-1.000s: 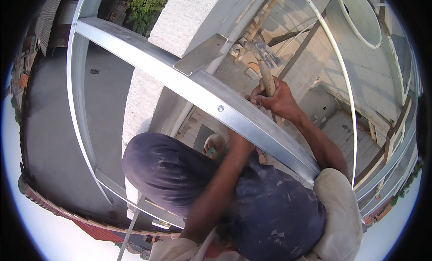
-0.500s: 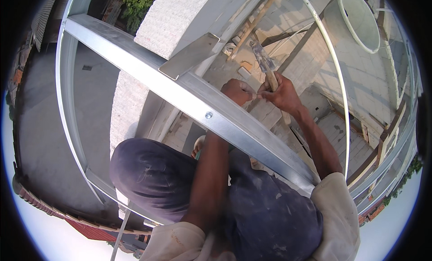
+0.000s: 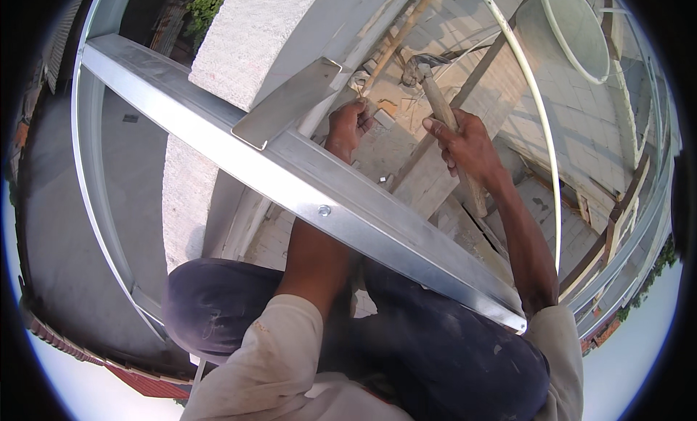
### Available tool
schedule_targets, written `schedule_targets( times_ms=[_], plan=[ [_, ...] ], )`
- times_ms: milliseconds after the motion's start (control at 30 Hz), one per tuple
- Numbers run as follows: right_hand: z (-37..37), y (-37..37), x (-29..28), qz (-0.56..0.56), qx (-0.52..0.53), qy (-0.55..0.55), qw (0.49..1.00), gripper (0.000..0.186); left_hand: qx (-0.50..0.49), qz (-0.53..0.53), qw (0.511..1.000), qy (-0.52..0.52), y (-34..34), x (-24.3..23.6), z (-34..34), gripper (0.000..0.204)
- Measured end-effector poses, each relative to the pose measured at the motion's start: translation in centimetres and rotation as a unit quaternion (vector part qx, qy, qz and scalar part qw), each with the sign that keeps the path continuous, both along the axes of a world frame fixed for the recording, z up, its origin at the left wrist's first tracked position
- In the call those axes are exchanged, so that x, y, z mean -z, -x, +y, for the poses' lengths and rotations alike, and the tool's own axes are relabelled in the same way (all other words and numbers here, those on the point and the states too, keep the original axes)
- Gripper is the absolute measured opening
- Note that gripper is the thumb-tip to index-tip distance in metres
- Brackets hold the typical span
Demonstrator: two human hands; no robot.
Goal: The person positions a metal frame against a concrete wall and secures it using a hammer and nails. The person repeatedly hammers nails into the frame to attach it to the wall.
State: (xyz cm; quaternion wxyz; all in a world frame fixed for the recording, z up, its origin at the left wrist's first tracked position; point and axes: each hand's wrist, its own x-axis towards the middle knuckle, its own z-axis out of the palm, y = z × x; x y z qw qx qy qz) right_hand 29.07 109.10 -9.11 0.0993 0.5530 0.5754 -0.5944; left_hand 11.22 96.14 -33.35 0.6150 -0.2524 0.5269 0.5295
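My right hand point(image 3: 470, 146) is wrapped round the wooden handle of a hammer point(image 3: 441, 101). Its dark, dusty metal head tilts up and away from me. Left of it, my left hand point(image 3: 350, 127) reaches past the far side of a shiny metal channel beam point(image 3: 290, 175), close to the inner face of a wall. The left fingers are pinched together, and whatever they hold is too small to make out. The beam crosses over my left forearm and hides part of it. A short metal channel piece point(image 3: 287, 105) sticks out across the beam.
A thick, rough white wall top point(image 3: 250, 39) runs along the left. A pale bucket point(image 3: 577, 29) is at the upper right, and a white pipe point(image 3: 534, 94) curves down beside my right arm. Timber planks point(image 3: 454, 163) lie below my hands, with rubble scattered farther off.
My hands have moved apart. The left has gone up and left toward the wall, while the right has turned the hammer so its head shows differently. My view and knees have shifted too.
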Motion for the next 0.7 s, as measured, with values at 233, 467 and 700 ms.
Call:
schedule_targets(
  times_ms=[233, 467, 700],
  plan=[
    [-1.2, -0.3, -1.0, 0.077, 0.103, 0.099, 0.987, 0.035, -0.228, -0.016, 0.973, 0.014, 0.9, 3.5, 4.5, 0.010],
    [-2.5, 0.3, 0.3, 0.069, 0.092, 0.127, 0.985, 0.030, -0.271, -0.054, 0.961, -0.008, 1.1, 5.1, 4.5, 0.021],
    [-2.8, 1.2, 1.8, 0.059, 0.091, 0.139, 0.984, 0.027, -0.251, -0.049, 0.967, 0.008, 1.4, 5.0, 4.1, 0.022]
  ],
)
